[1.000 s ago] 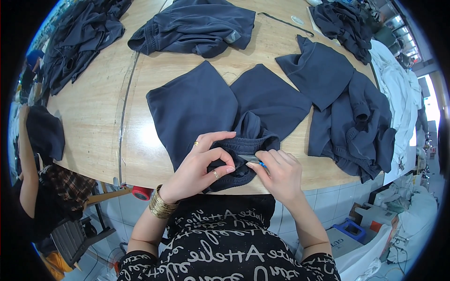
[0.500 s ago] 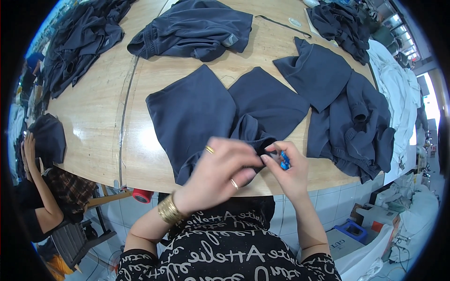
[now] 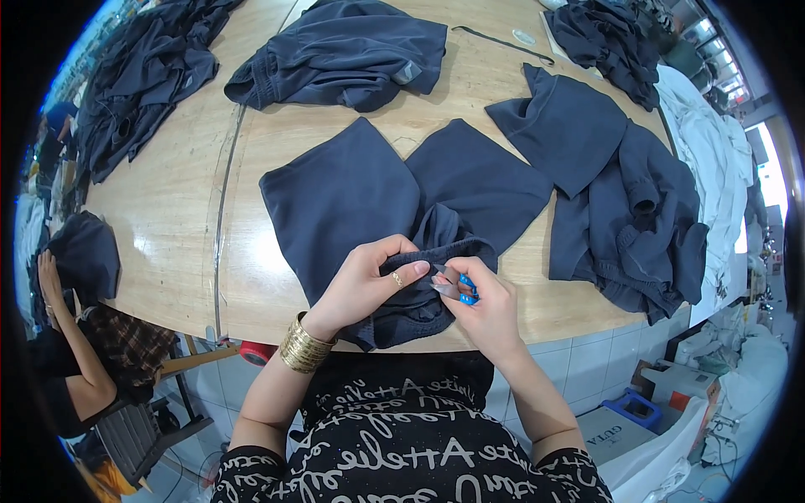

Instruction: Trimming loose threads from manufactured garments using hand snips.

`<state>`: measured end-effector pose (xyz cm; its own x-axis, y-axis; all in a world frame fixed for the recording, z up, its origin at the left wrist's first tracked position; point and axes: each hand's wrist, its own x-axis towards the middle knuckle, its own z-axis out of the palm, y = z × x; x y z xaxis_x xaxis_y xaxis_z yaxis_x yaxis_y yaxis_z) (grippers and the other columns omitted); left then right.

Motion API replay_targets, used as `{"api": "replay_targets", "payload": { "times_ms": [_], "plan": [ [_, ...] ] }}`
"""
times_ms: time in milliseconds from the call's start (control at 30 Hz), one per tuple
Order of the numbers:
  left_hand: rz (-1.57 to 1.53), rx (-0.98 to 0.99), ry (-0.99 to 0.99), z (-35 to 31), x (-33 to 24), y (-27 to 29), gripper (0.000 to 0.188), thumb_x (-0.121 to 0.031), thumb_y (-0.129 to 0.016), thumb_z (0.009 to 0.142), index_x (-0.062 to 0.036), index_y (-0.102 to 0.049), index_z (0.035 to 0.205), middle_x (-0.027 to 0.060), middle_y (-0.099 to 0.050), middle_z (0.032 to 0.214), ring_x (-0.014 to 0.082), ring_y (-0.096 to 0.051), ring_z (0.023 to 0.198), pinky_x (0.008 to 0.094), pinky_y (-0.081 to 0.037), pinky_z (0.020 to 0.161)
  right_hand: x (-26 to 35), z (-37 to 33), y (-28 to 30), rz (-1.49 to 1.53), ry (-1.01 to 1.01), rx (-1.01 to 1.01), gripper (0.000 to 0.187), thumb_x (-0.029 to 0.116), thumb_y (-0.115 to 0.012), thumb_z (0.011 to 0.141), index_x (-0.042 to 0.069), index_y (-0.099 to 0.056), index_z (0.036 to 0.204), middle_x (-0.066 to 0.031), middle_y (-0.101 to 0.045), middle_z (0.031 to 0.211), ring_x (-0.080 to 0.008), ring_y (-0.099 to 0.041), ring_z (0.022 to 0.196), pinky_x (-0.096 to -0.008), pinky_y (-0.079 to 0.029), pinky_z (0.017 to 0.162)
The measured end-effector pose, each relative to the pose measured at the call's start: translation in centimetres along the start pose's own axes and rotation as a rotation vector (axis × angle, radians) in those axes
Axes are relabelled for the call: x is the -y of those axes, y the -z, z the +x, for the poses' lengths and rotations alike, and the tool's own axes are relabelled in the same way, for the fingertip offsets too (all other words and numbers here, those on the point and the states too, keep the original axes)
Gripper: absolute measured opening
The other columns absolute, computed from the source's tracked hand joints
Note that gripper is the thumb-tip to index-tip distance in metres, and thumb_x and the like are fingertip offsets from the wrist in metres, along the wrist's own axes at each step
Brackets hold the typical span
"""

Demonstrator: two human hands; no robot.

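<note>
Dark navy shorts (image 3: 342, 189) lie spread on the table before me, their gathered waistband pulled toward the near edge. My left hand (image 3: 362, 287) is closed on that waistband, thumb on top and the fingers partly hidden by cloth. In my right hand (image 3: 490, 314) is a pair of thread snips (image 3: 465, 290) with blue handles and short metal blades. The blades stand apart beside the waistband, close to my left thumb; whether they touch the cloth I cannot tell.
More dark garments lie at the far middle (image 3: 344, 59), the right (image 3: 641, 222) and the far left (image 3: 151, 75) of the wooden table (image 3: 168, 243). A thin dark strip (image 3: 503, 44) lies near the back. At left, a co-worker's hand (image 3: 50, 281) rests on dark cloth.
My left hand, blurred over the waistband before, has settled on it with the thumb on top. My right hand has moved left, and the snips' blades now show.
</note>
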<state>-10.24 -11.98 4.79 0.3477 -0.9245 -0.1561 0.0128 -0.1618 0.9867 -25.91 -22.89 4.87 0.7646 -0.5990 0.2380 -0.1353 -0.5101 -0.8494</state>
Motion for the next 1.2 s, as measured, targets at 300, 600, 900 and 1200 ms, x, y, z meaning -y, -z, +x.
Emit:
{"api": "replay_targets", "payload": {
  "times_ms": [300, 600, 900, 1200],
  "plan": [
    [-0.270, -0.020, 0.085, -0.3, 0.3, 0.3, 0.012, -0.014, -0.062, 0.091, -0.0048, -0.056, 0.085, -0.0060, -0.055, 0.080, -0.0009, -0.046, 0.075, 0.0158, -0.037, 0.065, 0.9, 1.5, 3.8, 0.727, -0.584, 0.304, 0.010, 0.007, -0.065, 0.087, 0.004, -0.056, 0.089, 0.0059, -0.053, 0.080, -0.0017, -0.045, 0.073, -0.0186, -0.037, 0.066],
    [-0.288, -0.130, -0.018, -0.5, -0.5, 0.4, 0.007, -0.004, -0.062, 0.089, -0.0057, -0.056, 0.087, -0.0040, -0.056, 0.089, 0.0021, -0.051, 0.085, 0.0181, -0.040, 0.078, 0.8, 1.3, 5.9, -0.085, -0.380, 0.470, 0.017, 0.008, -0.072, 0.078, 0.003, -0.058, 0.085, 0.0016, -0.056, 0.069, -0.0066, -0.050, 0.065, -0.0225, -0.039, 0.059],
    [0.371, 0.012, -0.366, 0.1, -2.0, 0.6, 0.022, -0.007, -0.068, 0.080, -0.0111, -0.063, 0.100, 0.0072, -0.055, 0.118, 0.0277, -0.049, 0.109, 0.0381, -0.040, 0.095, 0.2, 1.0, 7.7, -0.075, -0.365, 0.482, 0.023, 0.016, -0.071, 0.081, 0.002, -0.060, 0.095, -0.0021, -0.058, 0.074, -0.0101, -0.052, 0.072, -0.0250, -0.043, 0.065],
    [0.748, -0.054, -0.533, 0.8, -1.3, -0.3, 0.010, -0.010, -0.070, 0.079, -0.0089, -0.063, 0.085, 0.0035, -0.057, 0.116, 0.0246, -0.050, 0.101, 0.0355, -0.039, 0.088, -0.1, 0.5, 5.6, -0.384, 0.014, 0.298, 0.030, 0.028, -0.071, 0.080, 0.004, -0.061, 0.094, -0.0075, -0.060, 0.076, -0.0248, -0.055, 0.070, -0.0339, -0.037, 0.066]
  ]
}}
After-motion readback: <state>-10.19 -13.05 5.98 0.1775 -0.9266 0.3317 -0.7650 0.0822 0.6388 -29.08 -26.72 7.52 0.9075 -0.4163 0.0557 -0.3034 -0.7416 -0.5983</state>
